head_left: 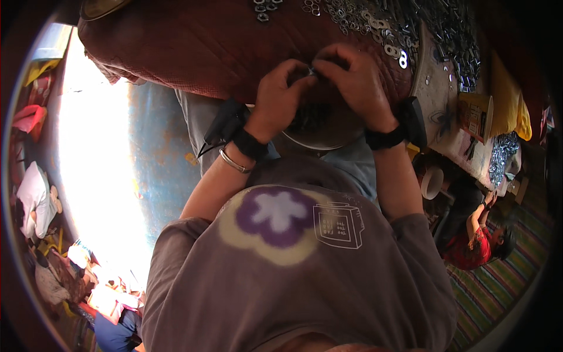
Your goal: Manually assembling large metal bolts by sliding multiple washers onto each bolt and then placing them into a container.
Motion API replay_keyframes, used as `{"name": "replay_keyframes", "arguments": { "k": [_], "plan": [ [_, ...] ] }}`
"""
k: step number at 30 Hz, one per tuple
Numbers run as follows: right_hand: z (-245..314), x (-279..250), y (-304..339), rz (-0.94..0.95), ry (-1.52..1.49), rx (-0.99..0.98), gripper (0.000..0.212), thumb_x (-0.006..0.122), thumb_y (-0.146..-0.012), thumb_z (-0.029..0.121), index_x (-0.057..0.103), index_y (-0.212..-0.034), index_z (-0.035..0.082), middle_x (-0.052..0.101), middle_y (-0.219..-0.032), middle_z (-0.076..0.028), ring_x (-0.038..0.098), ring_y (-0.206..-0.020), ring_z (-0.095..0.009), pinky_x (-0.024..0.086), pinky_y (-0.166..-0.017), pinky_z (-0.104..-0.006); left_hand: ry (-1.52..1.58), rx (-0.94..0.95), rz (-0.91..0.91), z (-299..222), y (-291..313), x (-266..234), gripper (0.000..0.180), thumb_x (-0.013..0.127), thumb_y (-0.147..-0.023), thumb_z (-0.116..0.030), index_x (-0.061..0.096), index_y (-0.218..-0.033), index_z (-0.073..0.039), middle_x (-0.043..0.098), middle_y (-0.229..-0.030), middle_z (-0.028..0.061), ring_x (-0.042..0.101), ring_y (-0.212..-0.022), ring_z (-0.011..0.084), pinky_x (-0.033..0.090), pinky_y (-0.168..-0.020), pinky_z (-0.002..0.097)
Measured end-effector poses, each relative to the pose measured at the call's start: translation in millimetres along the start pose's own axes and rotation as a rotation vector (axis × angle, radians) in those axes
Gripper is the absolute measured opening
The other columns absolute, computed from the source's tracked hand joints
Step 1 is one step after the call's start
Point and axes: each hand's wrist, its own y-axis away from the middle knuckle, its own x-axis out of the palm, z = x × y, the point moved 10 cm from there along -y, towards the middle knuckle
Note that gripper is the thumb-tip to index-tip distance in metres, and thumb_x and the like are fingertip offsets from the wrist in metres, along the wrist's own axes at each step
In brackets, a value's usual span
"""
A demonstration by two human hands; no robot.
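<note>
Closest to the camera, a brownish shirt (293, 276) with a purple flower print fills the lower middle, and both forearms rise from it toward the work. On the left wrist sit a metal bangle (234, 162) and a black strap with a small black device (226, 122); the right wrist carries a matching black band (388, 139). Just past them, partly hidden under the wrists, lies the rim of a round pale dish (311, 142). Above it the left hand (278, 100) and right hand (352, 82) meet fingertip to fingertip, both pinching one small metal piece (311, 71) between them, held over a dark red quilted cloth (193, 47). Farther up and to the right, a heap of small metal parts (387, 26) spreads across that cloth, with more dark metal bits on a board (437, 97) beside it. Far right, another person in a red top (472, 246) sits on a striped mat (498, 281)
</note>
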Motion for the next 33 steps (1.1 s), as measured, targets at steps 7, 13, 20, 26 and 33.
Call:
{"name": "replay_keyframes", "arguments": {
  "k": [7, 13, 20, 26, 33],
  "plan": [
    [10.6, 14.5, -3.5, 0.047, 0.073, -0.033, 0.018, 0.065, -0.078, 0.015, 0.063, -0.085, -0.002, 0.063, -0.076, -0.011, 0.059, -0.070, -0.018, 0.045, -0.065, -0.0297, 0.052, 0.015, -0.018, -2.4, 4.1, -11.1, 0.017, 0.061, -0.084, -0.007, 0.059, -0.100, 0.000, 0.063, -0.088, 0.0043, 0.057, -0.081, 0.0078, 0.047, -0.070, 0.0229],
    [36.3, 21.3, -35.3, -0.031, 0.177, -0.198, 0.022, 0.065, -0.080, 0.019, 0.062, -0.086, -0.001, 0.063, -0.077, -0.014, 0.061, -0.071, -0.027, 0.046, -0.063, -0.0336, 0.060, 0.041, -0.180, -0.7, 0.1, -44.7, 0.016, 0.062, -0.081, -0.008, 0.060, -0.094, 0.001, 0.064, -0.079, 0.0077, 0.059, -0.075, 0.0095, 0.048, -0.066, 0.0253],
    [57.1, 53.0, -72.1, -0.193, 0.795, -0.215, 0.037, 0.061, -0.080, 0.039, 0.059, -0.078, 0.003, 0.063, -0.075, -0.016, 0.062, -0.073, -0.036, 0.048, -0.063, -0.0441, 0.143, -0.040, -0.211, 5.4, 3.8, -58.9, 0.018, 0.064, -0.081, -0.010, 0.061, -0.095, 0.001, 0.063, -0.074, 0.0067, 0.056, -0.067, 0.0087, 0.046, -0.061, 0.0250],
    [43.4, 39.0, -75.5, -0.087, 0.405, -0.266, 0.033, 0.063, -0.081, 0.033, 0.063, -0.089, 0.001, 0.065, -0.076, -0.015, 0.064, -0.070, -0.028, 0.048, -0.060, -0.0383, 0.042, 0.080, -0.261, 1.1, 0.0, -65.9, 0.017, 0.065, -0.080, -0.011, 0.061, -0.093, 0.000, 0.062, -0.069, 0.0056, 0.053, -0.059, 0.0079, 0.044, -0.053, 0.0254],
    [44.8, 36.3, -31.8, 0.195, 0.049, -0.194, 0.019, 0.064, -0.080, 0.012, 0.062, -0.094, 0.000, 0.064, -0.077, -0.009, 0.062, -0.069, -0.015, 0.047, -0.062, -0.0263, 0.045, 0.035, -0.172, -9.3, 5.1, -55.1, 0.017, 0.064, -0.081, -0.010, 0.062, -0.095, 0.000, 0.064, -0.075, 0.0041, 0.055, -0.062, 0.0066, 0.045, -0.055, 0.0224]
  ]
}}
